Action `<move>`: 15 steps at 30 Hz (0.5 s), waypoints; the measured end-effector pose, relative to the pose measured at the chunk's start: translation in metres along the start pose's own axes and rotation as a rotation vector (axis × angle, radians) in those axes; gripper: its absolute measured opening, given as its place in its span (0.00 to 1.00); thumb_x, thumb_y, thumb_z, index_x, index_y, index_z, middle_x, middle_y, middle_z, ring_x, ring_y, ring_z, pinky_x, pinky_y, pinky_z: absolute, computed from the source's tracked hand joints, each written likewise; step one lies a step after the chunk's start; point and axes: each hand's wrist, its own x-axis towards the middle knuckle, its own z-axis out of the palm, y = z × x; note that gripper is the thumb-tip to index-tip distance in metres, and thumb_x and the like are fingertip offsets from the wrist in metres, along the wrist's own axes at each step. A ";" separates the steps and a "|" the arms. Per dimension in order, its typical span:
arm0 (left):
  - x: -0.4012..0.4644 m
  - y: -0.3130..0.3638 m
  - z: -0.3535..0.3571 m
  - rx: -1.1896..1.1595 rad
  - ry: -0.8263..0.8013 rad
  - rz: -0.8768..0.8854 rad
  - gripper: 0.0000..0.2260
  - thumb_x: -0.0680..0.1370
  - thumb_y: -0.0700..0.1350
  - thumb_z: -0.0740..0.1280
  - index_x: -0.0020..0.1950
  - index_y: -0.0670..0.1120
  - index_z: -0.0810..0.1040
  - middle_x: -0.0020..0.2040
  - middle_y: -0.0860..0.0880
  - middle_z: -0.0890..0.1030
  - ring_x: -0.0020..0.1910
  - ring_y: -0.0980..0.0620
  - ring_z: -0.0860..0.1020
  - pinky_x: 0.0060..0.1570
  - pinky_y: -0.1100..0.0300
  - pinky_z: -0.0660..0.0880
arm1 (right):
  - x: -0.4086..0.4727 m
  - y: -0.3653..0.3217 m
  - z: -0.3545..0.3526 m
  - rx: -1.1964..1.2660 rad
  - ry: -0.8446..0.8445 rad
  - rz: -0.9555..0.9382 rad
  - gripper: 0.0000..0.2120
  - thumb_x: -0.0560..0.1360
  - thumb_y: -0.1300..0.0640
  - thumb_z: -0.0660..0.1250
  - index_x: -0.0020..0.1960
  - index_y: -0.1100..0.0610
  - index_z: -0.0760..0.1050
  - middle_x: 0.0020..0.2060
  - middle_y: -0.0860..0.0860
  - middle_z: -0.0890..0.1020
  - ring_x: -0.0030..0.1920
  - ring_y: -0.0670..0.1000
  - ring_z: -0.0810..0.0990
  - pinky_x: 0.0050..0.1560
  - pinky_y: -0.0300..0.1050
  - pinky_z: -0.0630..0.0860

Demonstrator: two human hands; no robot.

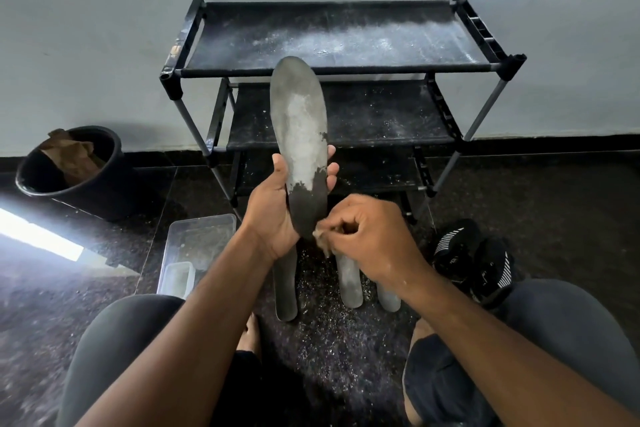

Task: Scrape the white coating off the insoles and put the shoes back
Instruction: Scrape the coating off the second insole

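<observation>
Insole (300, 135) upright, gripped by left hand (273, 215); right hand (372, 236) pinches scrap (322, 237) at heel.

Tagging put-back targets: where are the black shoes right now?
Head view, right side: the black shoes sit on the dark floor beside the person's right knee, right of the insoles on the floor and below the shoe rack.

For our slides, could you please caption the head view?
Left hand holds a half-cleaned insole; right hand rubs its heel.
</observation>
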 end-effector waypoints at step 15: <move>-0.005 -0.015 0.011 0.036 -0.052 -0.132 0.32 0.87 0.61 0.48 0.78 0.37 0.69 0.75 0.40 0.74 0.71 0.45 0.76 0.72 0.51 0.72 | 0.012 0.000 0.003 -0.170 0.170 -0.128 0.06 0.73 0.64 0.74 0.50 0.60 0.85 0.44 0.51 0.80 0.47 0.48 0.80 0.53 0.37 0.78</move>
